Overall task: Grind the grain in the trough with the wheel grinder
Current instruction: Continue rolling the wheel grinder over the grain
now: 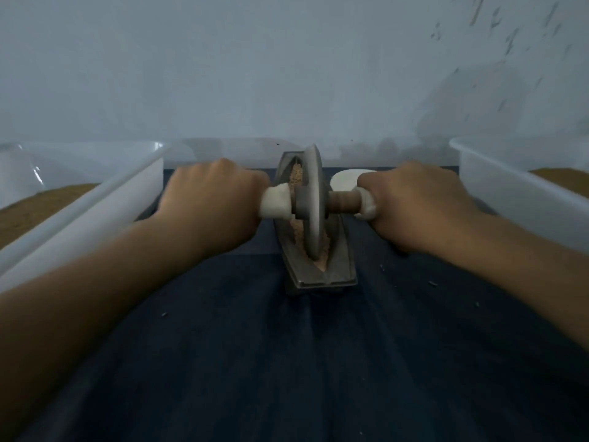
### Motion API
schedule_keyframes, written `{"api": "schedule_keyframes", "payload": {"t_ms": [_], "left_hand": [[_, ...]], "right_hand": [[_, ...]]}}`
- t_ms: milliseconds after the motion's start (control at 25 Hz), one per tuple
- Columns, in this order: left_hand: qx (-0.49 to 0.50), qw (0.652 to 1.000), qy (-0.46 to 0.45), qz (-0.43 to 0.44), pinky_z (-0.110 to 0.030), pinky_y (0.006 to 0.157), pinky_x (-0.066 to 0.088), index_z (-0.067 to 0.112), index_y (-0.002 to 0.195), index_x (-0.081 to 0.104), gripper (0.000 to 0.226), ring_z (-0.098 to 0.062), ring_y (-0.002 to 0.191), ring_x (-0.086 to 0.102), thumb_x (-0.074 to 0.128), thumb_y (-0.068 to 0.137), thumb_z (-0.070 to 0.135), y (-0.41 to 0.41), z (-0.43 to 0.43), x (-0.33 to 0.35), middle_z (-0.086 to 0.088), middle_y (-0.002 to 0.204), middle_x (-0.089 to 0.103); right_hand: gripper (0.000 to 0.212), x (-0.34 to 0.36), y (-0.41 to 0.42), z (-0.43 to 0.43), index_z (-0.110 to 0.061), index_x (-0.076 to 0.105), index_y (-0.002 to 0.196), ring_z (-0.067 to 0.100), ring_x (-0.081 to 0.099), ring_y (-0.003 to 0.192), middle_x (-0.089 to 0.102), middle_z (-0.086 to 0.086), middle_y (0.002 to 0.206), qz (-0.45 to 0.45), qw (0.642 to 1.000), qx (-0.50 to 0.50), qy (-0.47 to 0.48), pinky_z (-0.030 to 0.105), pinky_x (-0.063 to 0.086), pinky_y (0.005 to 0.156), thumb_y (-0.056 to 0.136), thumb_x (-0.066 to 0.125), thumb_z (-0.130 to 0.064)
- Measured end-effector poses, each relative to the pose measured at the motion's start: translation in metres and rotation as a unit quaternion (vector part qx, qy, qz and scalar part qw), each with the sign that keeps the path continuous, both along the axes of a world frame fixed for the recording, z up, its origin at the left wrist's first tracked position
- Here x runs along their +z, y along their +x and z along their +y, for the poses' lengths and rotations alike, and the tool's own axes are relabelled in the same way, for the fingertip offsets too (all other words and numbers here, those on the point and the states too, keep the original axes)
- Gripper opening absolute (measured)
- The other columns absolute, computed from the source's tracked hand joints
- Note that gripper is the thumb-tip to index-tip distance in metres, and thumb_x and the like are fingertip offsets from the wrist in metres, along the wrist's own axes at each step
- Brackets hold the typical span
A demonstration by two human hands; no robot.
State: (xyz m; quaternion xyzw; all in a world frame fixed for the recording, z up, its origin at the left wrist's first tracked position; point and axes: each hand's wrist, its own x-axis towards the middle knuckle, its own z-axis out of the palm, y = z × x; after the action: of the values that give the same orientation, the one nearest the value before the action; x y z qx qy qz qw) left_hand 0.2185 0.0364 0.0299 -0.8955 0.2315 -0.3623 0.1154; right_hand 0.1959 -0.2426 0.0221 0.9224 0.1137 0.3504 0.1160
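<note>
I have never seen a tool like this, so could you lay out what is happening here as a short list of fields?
tool: wheel grinder, its metal disc upright in the trough
contents: crushed tan grain along the trough
left hand: grips the white-wrapped handle end left of the disc
right hand: grips the handle end right of the disc
surface: dark blue cloth
sides: left white tub, brown powder inside; right white tub

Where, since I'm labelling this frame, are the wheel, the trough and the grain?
wheel [315, 180]: head view, face of the metal disc.
trough [334, 273]: head view, flat metal at its near end.
grain [296, 177]: head view, heap beyond the axle.
</note>
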Motion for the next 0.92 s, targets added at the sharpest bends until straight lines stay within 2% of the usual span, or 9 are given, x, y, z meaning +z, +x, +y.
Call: {"api": "schedule_keyframes", "payload": {"t_ms": [120,200,240,360,440,560,680,760,920], "left_hand": [[0.016,0.998,-0.001,-0.054,-0.015,0.049,0.007,0.032,0.066,0.054,0.018,-0.009,0.044,0.0,0.071,0.061,0.029,0.003,-0.001,-0.004,0.011,0.056,0.007],[0.072,0.997,-0.027,0.006,-0.022,0.043,0.025,0.029,0.078,0.061,0.007,-0.018,0.042,0.03,0.068,0.075,0.029,0.025,-0.013,-0.016,0.006,0.056,0.03],[0.096,0.992,-0.059,0.055,-0.03,0.049,0.04,0.028,0.087,0.064,0.004,-0.024,0.053,0.049,0.063,0.083,0.029,0.04,-0.018,-0.017,0.001,0.065,0.046],[0.13,0.97,-0.113,0.171,-0.038,0.066,0.05,0.026,0.1,0.066,0.014,-0.03,0.078,0.062,0.056,0.091,0.028,0.063,-0.023,-0.008,-0.004,0.088,0.062],[0.119,0.979,-0.103,0.129,-0.034,0.059,0.042,0.027,0.096,0.065,0.01,-0.028,0.071,0.058,0.057,0.09,0.028,0.049,-0.022,-0.007,-0.001,0.08,0.057],[0.091,0.992,-0.071,0.05,-0.029,0.051,0.029,0.031,0.078,0.054,0.008,-0.018,0.05,0.034,0.061,0.082,0.029,0.009,-0.012,-0.016,0.008,0.062,0.036],[0.051,0.998,-0.044,0.02,-0.019,0.047,0.02,0.035,0.07,0.054,0.014,-0.008,0.043,0.02,0.068,0.072,0.033,-0.002,0.001,-0.012,0.012,0.055,0.031],[0.082,0.996,-0.04,0.018,-0.017,0.047,0.016,0.035,0.072,0.058,0.011,-0.009,0.042,0.019,0.069,0.074,0.032,0.009,-0.003,-0.017,0.009,0.055,0.032],[0.122,0.991,-0.026,0.036,-0.029,0.052,0.03,0.026,0.091,0.065,0.007,-0.025,0.054,0.045,0.06,0.086,0.024,0.057,-0.029,-0.008,-0.001,0.067,0.041]], "right_hand": [[0.037,-0.006,-0.002,0.0,-0.038,0.035,0.067,0.005,0.024,0.043,0.032,-0.014,0.05,0.053,0.998,-0.033,0.019,0.016,0.013,0.047,0.067,0.071,-0.033],[0.021,0.0,0.024,0.015,-0.034,0.051,0.071,0.018,0.042,0.052,0.046,-0.008,0.062,0.055,0.997,-0.056,0.018,0.022,0.023,0.05,0.079,0.069,-0.029],[0.009,0.007,0.042,0.025,-0.031,0.062,0.082,0.025,0.054,0.063,0.055,-0.002,0.073,0.062,0.996,-0.056,0.015,0.026,0.03,0.055,0.084,0.067,-0.024],[0.022,0.032,0.075,0.046,-0.023,0.068,0.108,0.033,0.064,0.099,0.065,0.009,0.108,0.122,0.988,-0.093,0.007,0.035,0.036,0.072,0.09,0.061,-0.012],[0.02,0.028,0.067,0.041,-0.025,0.066,0.105,0.032,0.063,0.095,0.066,0.008,0.105,0.139,0.987,-0.085,0.004,0.035,0.037,0.069,0.089,0.061,-0.012],[0.012,0.011,0.03,0.014,-0.035,0.056,0.083,0.023,0.051,0.066,0.053,-0.004,0.075,0.108,0.994,-0.022,-0.019,0.028,0.032,0.052,0.083,0.067,-0.031],[0.036,0.018,0.016,0.002,-0.038,0.039,0.063,0.014,0.038,0.045,0.038,-0.01,0.056,0.053,0.997,0.013,-0.058,0.019,0.02,0.046,0.068,0.074,-0.034],[0.032,0.006,0.027,0.008,-0.037,0.042,0.064,0.012,0.033,0.046,0.036,-0.01,0.056,0.043,0.998,-0.022,-0.047,0.019,0.018,0.048,0.071,0.074,-0.034],[0.019,-0.006,0.077,0.023,-0.028,0.051,0.075,0.033,0.061,0.079,0.051,0.001,0.076,0.074,0.993,-0.063,0.067,0.029,0.03,0.057,0.086,0.067,-0.027]]}}
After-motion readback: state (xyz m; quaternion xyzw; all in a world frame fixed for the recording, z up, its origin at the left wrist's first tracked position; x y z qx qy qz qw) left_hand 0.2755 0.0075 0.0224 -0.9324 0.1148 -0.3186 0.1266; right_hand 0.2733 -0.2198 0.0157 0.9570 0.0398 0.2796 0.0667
